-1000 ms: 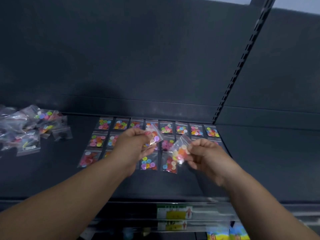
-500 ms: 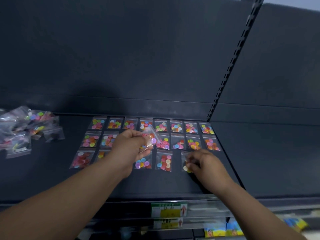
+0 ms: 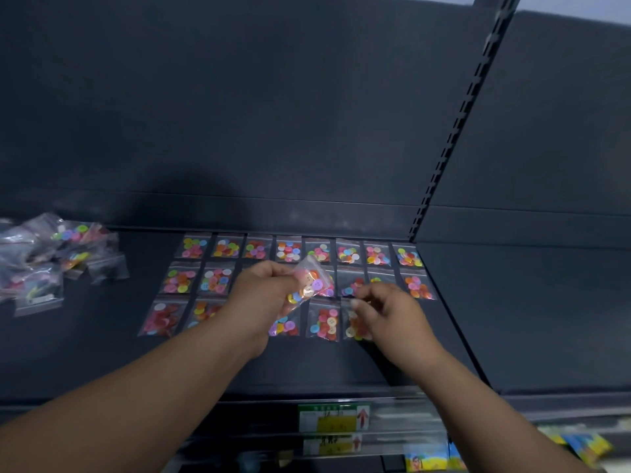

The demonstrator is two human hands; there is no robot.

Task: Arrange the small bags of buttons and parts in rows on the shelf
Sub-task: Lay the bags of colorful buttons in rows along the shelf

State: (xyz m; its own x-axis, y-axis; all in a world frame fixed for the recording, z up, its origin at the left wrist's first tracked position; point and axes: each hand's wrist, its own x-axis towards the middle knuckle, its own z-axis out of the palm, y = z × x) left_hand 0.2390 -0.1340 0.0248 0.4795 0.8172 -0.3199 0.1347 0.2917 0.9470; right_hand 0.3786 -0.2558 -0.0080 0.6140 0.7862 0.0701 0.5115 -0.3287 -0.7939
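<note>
Far left on the dark shelf, the loose heap of clear bags sits just as it did a second ago, untouched. Moving right, three rows of button bags run across the shelf: eight along the far row, the middle and near rows partly hidden by the arms. The left hand is still up over the middle row, thumb and fingers pinching a bag of mixed buttons by its left side, tilted and clear of the shelf, same grip as before. Now the right hand: a second ago it carried a bag, half a second ago it was pressing that down. That newly laid bag now lies flat at the right end of the near row, just beside its neighbour. The hand has drifted left and farther back, fingers loosely curled with nothing seen between them. Motion blur hides whether the fingertips brush the bag.
</note>
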